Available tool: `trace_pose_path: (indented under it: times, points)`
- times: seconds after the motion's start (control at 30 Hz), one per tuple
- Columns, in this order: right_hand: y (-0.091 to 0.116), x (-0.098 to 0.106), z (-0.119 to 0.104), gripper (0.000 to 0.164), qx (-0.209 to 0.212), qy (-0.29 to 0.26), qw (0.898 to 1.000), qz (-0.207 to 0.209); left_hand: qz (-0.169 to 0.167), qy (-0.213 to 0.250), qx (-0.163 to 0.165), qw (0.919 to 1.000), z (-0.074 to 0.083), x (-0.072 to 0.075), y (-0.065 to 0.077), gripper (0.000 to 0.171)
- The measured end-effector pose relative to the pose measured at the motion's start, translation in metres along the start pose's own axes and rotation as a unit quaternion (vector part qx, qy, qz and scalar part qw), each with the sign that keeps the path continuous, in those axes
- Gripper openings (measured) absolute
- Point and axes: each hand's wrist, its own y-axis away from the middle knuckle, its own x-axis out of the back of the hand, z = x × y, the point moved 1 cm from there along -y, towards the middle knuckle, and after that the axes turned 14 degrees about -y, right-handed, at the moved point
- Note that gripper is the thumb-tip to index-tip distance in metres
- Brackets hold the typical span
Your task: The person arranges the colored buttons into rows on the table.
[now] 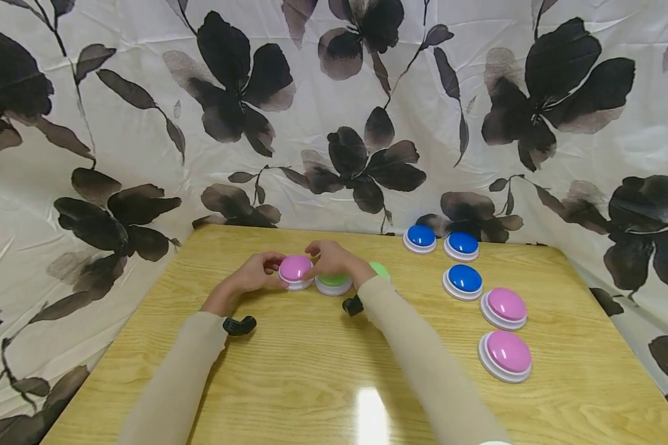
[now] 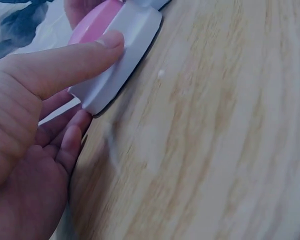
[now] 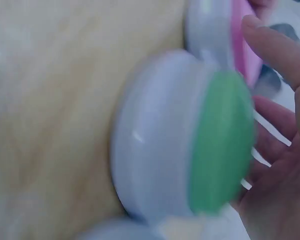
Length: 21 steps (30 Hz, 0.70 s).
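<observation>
A pink push button (image 1: 295,267) with a white round base sits on the table between both hands. My left hand (image 1: 258,272) grips it from the left. In the left wrist view its thumb (image 2: 97,52) lies along the white base, with fingers behind. My right hand (image 1: 332,258) reaches over a green push button (image 3: 222,145) from the right, fingers spread. Its thumb tip overlaps the pink dome in the right wrist view, which is blurred. Another green button (image 1: 379,270) is partly hidden behind the right wrist.
Several blue buttons (image 1: 462,279) stand at the back right of the wooden table (image 1: 289,371). Two more pink buttons (image 1: 508,351) are nearer, on the right. A floral cloth (image 1: 312,105) hangs right behind the table's back edge.
</observation>
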Motion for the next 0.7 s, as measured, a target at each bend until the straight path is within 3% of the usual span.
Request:
trace_pose_path:
  times: [0.2,0.33,0.53,0.7]
  points:
    - [0.013,0.044,0.004,0.056,0.02,0.002,1.0,0.019,0.01,0.018,0.008,0.9998,0.0,0.0,0.004,0.073]
    - [0.026,0.078,0.018,0.051,0.026,0.021,0.998,0.052,0.014,0.029,0.016,0.9993,0.002,0.003,0.007,0.073]
    - [0.054,0.12,0.044,0.049,0.004,0.007,0.996,0.092,0.014,0.034,0.037,0.9986,0.011,0.011,0.015,0.071]
    - [0.075,0.14,0.062,0.052,-0.017,0.007,0.992,0.125,0.03,0.0,0.008,0.9995,0.027,0.018,0.021,0.065]
